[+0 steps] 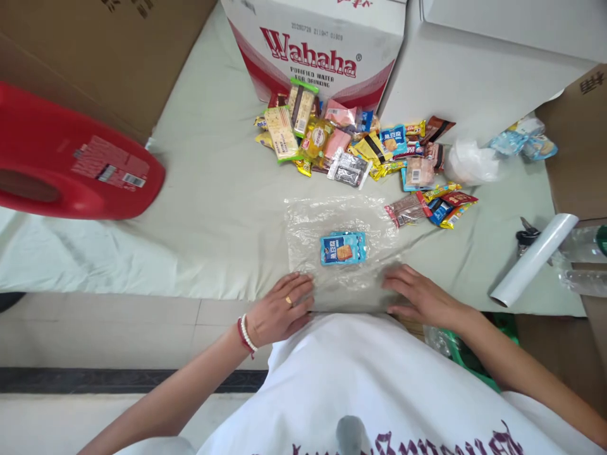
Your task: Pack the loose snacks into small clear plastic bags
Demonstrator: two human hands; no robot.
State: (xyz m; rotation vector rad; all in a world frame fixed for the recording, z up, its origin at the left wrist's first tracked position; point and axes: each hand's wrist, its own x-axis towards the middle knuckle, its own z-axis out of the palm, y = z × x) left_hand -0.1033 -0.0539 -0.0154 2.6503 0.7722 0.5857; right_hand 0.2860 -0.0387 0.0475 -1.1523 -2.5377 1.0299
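A clear plastic sheet (303,221) lies wrinkled near the front edge of the cloth-covered table. On its middle rests a blue snack packet (342,248), and the edge of what looks like another blue packet shows beneath it. My left hand (287,303), with a ring and bracelets, lies palm down at the sheet's lower left corner, fingers stretched out. Beside the lower right corner, my right hand (420,294) has its fingers spread and slightly blurred. Neither hand visibly holds anything; whether the fingertips press on the plastic is hard to see.
A heap of wrapped snacks (351,136) lies against a Wahaha carton (313,57). At left stands a red jug (80,164) by a brown box (95,57). To the right are a white plastic bundle (472,161), a white roll (533,259), scissors (526,235) and clear bottles (585,246).
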